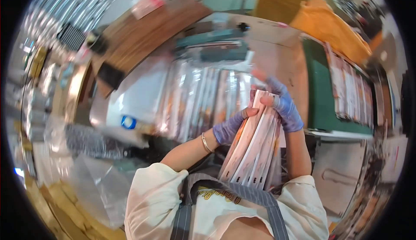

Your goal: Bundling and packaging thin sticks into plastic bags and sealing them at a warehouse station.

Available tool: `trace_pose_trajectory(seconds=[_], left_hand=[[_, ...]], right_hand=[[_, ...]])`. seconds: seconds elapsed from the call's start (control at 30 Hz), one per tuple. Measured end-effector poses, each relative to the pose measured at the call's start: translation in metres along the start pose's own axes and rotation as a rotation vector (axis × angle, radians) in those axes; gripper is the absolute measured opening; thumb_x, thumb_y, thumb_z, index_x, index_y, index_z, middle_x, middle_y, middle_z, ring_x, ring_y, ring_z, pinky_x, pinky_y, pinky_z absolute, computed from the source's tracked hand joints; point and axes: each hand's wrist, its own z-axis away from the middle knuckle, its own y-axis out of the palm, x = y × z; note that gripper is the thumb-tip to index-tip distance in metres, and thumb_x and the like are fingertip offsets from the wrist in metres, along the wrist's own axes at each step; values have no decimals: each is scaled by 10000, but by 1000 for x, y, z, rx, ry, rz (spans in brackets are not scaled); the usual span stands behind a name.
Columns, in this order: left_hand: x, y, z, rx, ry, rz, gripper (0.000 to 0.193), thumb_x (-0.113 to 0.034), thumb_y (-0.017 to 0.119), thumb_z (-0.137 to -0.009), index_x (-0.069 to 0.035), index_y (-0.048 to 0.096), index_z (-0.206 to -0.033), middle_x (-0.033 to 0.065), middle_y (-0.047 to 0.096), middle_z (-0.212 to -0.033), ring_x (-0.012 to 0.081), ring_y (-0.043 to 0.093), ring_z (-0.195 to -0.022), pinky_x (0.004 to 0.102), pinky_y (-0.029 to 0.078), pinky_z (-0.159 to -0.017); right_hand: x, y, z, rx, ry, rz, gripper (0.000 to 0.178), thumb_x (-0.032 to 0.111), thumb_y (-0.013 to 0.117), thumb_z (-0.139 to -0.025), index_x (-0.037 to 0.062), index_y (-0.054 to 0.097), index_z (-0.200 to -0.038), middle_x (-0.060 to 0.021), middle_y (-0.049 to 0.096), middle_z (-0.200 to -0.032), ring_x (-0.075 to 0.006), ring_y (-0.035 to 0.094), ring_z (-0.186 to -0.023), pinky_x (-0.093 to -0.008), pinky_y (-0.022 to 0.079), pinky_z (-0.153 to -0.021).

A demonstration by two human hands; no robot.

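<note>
A stack of long, thin, flat packets (255,144) with white edges and pink-orange printing stands on edge close to my body, fanned apart at its lower end. My left hand (234,125), in a purple-blue fingerless glove, grips its left side, thumb near the upper end. At the upper right, my right hand (282,105), gloved alike, holds the stack with its thumb across the top edge. Its other fingers reach beyond the packets and are blurred. Just past my hands lie rows of similar packets in clear plastic wrapping (195,97).
More packets (353,88) lie on a dark green board (318,84) at the right. A brown wooden board (147,32) crosses the far left. Near the left side are a blue-and-white tape roll (128,122) and clear plastic bags (95,183). An orange cloth (325,23) lies at far right.
</note>
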Motion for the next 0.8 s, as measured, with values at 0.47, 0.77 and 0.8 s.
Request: trace_pose_trajectory(seconds=[0.47,0.77,0.8], left_hand=[[-138,-227,272,-1147,756,-2359,109,-146,603,-811,-50,588,-760,-47,531,-659,53,482,-578,220,406,-531],[-70,-125,175,-1081,837,-1324,198,-177,588,-828,-52,600,-674,-73,486,-607,27,386,-580,213,326,-477],[-75,-126,178,-1077,701,-1138,198,-178,581,-833,-54,596,-679,-73,483,-612,28,384,-576,209,325,-475]], right_hand=[[-117,145,-73,431,293,39,251,177,598,-699,-28,650,-834,-79,644,-820,-163,592,-802,-265,431,-809],[-120,174,-87,313,321,219,221,234,674,-732,14,670,-757,-2,607,-658,-67,527,-627,-222,420,-596],[-121,175,-89,344,284,141,195,211,679,-728,18,670,-753,2,602,-651,-62,526,-625,-217,418,-586]])
